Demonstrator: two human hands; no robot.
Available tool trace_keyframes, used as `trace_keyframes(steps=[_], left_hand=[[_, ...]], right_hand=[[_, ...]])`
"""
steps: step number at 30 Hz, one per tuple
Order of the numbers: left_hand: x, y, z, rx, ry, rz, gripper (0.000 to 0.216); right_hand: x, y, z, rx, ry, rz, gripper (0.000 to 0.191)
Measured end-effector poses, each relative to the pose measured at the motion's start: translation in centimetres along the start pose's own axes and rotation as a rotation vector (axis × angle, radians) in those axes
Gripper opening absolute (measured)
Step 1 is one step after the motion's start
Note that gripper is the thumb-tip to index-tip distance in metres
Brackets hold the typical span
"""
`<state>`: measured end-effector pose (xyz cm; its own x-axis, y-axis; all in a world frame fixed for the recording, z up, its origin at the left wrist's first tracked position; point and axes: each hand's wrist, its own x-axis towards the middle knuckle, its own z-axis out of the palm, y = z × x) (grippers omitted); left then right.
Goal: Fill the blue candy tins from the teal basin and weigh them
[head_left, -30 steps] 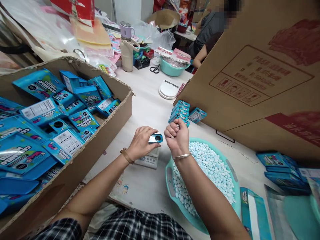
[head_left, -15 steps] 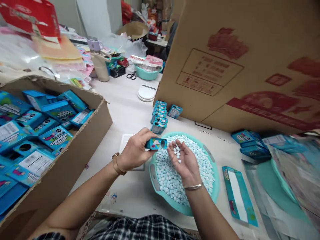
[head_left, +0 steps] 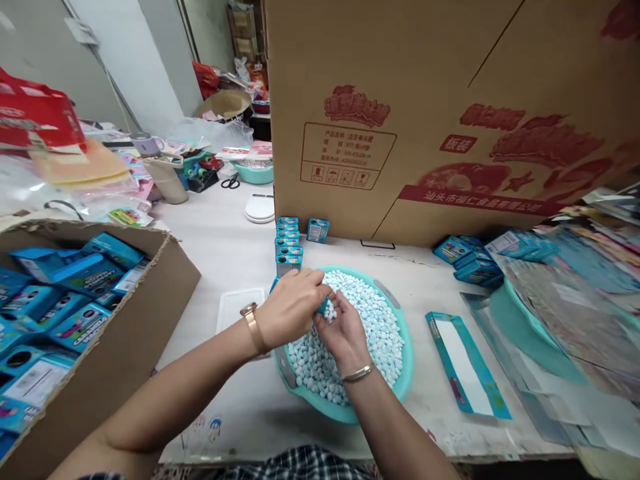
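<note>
Centre of frame: left hand (head_left: 290,308) closed around small blue box (head_left: 325,305), box mostly hidden. Right hand (head_left: 344,331) cupped palm-up against the box, above pale candies (head_left: 373,327) in teal basin (head_left: 345,415) on tabletop (head_left: 235,247).

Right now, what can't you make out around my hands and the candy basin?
Small blue box: head view, nearly all covered by the left hand; its opening is hidden.
Right hand palm: mostly under the left hand, contents unclear.
Cardboard box of packs: cut off by the left edge.
Print on the large carton: too small to read.
</note>
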<state>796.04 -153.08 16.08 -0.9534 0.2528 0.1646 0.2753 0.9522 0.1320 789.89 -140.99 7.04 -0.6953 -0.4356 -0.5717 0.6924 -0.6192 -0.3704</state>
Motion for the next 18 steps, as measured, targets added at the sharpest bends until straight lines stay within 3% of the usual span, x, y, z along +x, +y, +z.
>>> trace_keyframes(steps=[6, 10, 15, 18], left_hand=[[-0.6, -0.9, -0.5, -0.037, 0.063, -0.105, 0.025], [-3.1, -2.8, -0.4, -0.290, 0.206, -0.200, 0.026], [-9.0, -7.2, 3.6, -0.620, 0.569, -0.525, 0.032], [-12.1, -9.5, 7.3, -0.804, 0.691, -0.717, 0.039]], right_hand=[[-0.4, 0.1, 0.7, 0.025, 0.018, 0.032, 0.014], [-0.9, -0.7, 0.9, 0.077, 0.063, 0.091, 0.013], [-0.6, -2.2, -0.3, 0.055, -0.050, 0.107, 0.004], [-0.1, -2.7, -0.5, -0.054, -0.138, 0.093, 0.005]])
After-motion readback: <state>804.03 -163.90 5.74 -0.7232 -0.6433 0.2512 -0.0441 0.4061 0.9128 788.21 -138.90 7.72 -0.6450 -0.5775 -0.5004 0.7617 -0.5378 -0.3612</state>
